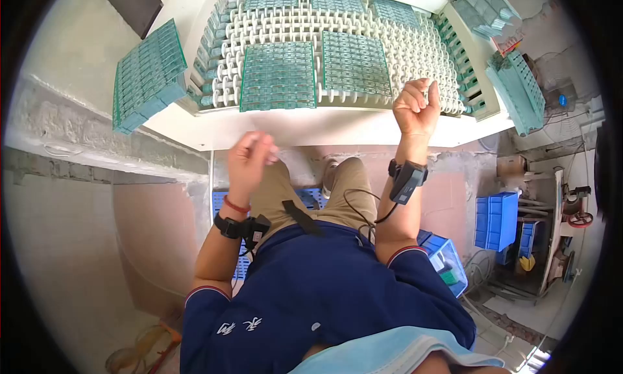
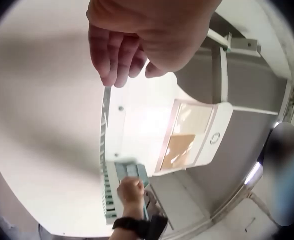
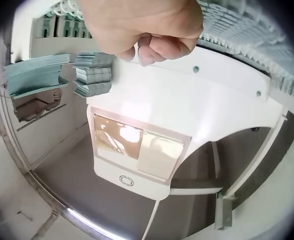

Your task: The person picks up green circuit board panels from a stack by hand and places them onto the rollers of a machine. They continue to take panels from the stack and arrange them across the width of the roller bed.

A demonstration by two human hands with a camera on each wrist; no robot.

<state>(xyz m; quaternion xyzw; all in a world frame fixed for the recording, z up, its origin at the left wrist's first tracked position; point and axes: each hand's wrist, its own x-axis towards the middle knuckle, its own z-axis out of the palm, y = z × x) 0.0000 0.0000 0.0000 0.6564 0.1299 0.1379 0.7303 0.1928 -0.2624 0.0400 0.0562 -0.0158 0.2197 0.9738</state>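
Two green circuit board panels, the left panel [image 1: 279,76] and the right panel [image 1: 355,63], lie side by side on the white rollers [image 1: 415,56] of a conveyor. My left hand [image 1: 250,160] hovers by the machine's front edge with loosely bent fingers and nothing in them. In the left wrist view its fingers [image 2: 118,57] hang down beside the white panel. Over the right front of the rollers, my right hand [image 1: 417,108] is raised, its fingers loosely curled and its thumb apart. The right wrist view shows no object in those fingers [image 3: 167,47].
Stacks of green panels stand at the left [image 1: 149,75] and right [image 1: 516,91] of the conveyor, with another stack [image 1: 483,10] at the far right. More panels [image 1: 337,0] lie on the back rollers. Blue bins [image 1: 496,221] sit at right. Cables run from both wrists.
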